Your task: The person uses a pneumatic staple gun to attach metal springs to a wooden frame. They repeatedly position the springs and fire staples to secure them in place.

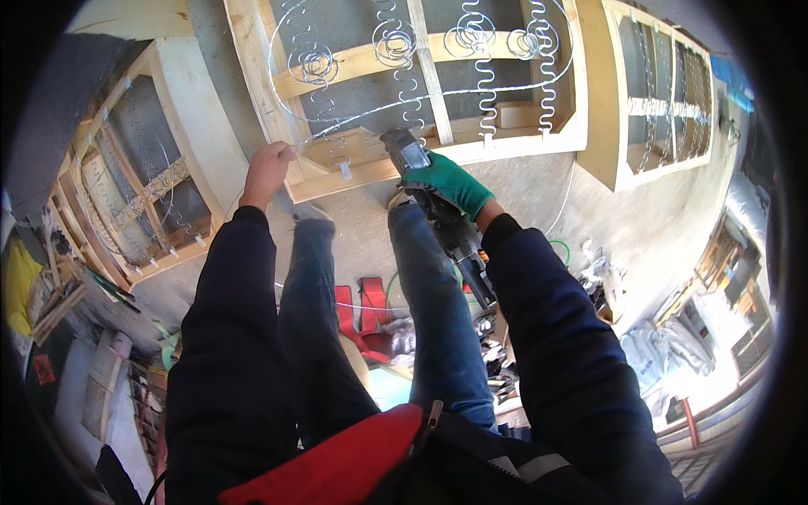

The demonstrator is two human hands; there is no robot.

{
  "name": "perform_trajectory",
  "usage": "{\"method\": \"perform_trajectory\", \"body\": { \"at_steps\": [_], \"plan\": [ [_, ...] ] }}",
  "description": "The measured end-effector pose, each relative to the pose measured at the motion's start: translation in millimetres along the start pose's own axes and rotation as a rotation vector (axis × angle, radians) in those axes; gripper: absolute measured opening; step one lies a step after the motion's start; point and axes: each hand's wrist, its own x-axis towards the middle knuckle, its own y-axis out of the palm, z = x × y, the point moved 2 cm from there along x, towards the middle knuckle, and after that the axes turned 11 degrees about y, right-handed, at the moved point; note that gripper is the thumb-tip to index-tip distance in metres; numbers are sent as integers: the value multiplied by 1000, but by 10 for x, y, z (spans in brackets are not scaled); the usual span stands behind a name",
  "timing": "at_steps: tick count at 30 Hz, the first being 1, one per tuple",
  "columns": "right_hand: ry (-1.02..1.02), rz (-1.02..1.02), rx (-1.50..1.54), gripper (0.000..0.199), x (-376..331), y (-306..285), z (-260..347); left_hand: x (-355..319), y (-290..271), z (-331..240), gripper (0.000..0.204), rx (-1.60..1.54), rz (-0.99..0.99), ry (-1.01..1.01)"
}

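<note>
A pale wooden seat frame lies in front of me. Zigzag springs run across it, with several coil springs on its middle slat. A thin white cord loops around the coils and comes down to the near left corner. There my bare left hand is closed, its fingertips pinching the cord's end. In a green glove, my right hand grips a black staple gun. The gun's head rests over the frame's near rail, and its long body hangs down beside my leg.
Similar sprung frames stand at the left and at the right. On the concrete floor a green hose trails past my legs. Red straps and scraps lie behind my feet. Clear plastic bags are heaped at the right.
</note>
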Motion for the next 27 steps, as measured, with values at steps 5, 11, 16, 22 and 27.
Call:
{"method": "perform_trajectory", "body": {
  "at_steps": [5,11,16,22,27],
  "plan": [
    [200,-3,166,33,47,117,-68,209,8,241,39,-39,2,67],
    [164,-87,344,37,72,458,-12,428,-18,423,38,-27,129,85],
    [149,-174,342,36,237,771,41,474,-102,359,40,-62,151,126],
    [62,-178,400,34,452,859,45,497,-96,388,39,-28,170,165],
    [114,-206,310,36,533,732,194,497,-38,440,39,-18,181,122]
  ]
}}
